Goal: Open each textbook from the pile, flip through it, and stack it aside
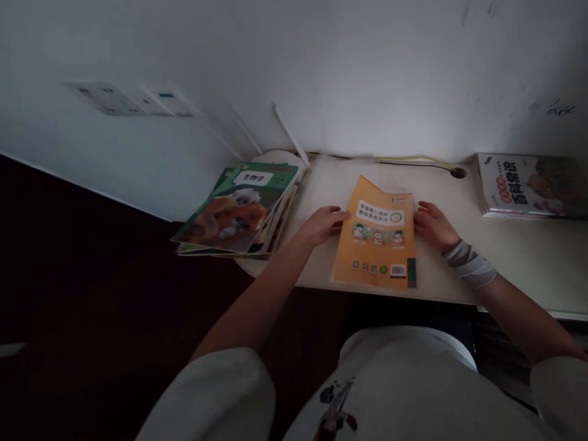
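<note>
An orange workbook (375, 245) with a white title label, cartoon figures and a barcode lies between my hands, near the table's front edge. Its top edge is uneven, with the left corner peaked. My left hand (325, 224) is closed at the workbook's left edge, one fingertip lapping onto the cover and the others partly hidden. At the opposite edge is my right hand (434, 226), fingers apart and their tips against or just beside the workbook; contact is hard to make out. A grey and white band (471, 263) wraps my right wrist.
A leaning stack of books topped by a green biology textbook (239, 208) overhangs the left end of the white table (445, 278). Another stack of books (528, 184) sits at the right. A yellow cable (413, 158) runs along the wall to a cable hole (458, 173).
</note>
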{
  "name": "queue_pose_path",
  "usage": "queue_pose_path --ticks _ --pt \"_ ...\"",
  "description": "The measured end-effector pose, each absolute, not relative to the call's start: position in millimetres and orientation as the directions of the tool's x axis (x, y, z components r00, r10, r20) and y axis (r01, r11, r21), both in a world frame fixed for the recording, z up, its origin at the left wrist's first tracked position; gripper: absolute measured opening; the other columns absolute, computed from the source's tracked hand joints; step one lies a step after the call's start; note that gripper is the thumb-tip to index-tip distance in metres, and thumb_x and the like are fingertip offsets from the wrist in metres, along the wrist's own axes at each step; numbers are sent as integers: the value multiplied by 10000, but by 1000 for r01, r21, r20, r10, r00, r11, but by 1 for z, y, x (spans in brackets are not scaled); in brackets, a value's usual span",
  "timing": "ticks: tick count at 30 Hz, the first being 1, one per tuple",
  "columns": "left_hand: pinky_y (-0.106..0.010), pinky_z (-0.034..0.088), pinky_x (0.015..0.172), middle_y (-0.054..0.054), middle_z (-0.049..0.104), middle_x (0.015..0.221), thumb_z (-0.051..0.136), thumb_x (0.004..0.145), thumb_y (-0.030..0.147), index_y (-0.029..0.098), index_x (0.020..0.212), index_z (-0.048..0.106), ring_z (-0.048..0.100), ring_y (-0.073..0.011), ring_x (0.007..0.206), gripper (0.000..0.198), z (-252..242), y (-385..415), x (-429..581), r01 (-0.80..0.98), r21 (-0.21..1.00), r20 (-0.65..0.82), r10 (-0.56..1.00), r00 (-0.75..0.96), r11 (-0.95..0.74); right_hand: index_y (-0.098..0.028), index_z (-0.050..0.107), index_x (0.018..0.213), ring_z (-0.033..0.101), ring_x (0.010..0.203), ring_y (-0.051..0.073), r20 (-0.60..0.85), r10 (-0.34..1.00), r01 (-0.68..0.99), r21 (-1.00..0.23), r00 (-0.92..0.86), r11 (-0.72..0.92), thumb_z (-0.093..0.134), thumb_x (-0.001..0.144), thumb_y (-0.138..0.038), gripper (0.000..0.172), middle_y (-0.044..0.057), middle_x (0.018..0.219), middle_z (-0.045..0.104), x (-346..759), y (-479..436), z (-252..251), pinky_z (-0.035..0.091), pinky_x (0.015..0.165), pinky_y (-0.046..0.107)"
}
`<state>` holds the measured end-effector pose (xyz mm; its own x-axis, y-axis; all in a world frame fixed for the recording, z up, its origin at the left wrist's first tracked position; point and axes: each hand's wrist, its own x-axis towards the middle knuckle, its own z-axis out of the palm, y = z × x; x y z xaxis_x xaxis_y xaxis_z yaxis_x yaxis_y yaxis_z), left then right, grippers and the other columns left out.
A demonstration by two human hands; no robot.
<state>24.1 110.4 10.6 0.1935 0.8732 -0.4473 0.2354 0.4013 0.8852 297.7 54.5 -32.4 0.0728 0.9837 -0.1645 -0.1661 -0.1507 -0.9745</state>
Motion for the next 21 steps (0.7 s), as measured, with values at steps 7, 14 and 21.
queue_pose_path --ticks 7,14,21 --pt "-397 553 806 -95 755 847 515 869 295 143 1075 665 709 -236 840 297 3 107 49 -40 803 -527 740 418 595 -187 586 1009 670 795 167 -310 949 -394 -867 -55 -306 732 696 -279 358 59 961 709 302 35 -20 557 698 306" --pt "-454 531 884 -110 744 961 433 912 446 121 1184 605 693 -264 944 457 19 83 77 -245 674 -481 666 570 697 -214 598 1051 690 807 175 -246 964 -526 -810 -98 -260 708 732 -282 344 29 957 729 318 3 -4 573 734 321" --pt "-469 544 846 -121 730 1012 409 923 370 162 1132 614 689 -263 955 359 -16 77 121 -116 731 -541 675 502 672 -163 559 1129 674 971 276 -376 917 -398 -826 -136 -398 375 899 -468 425 131 1043 707 331 -8 -24 541 841 520"
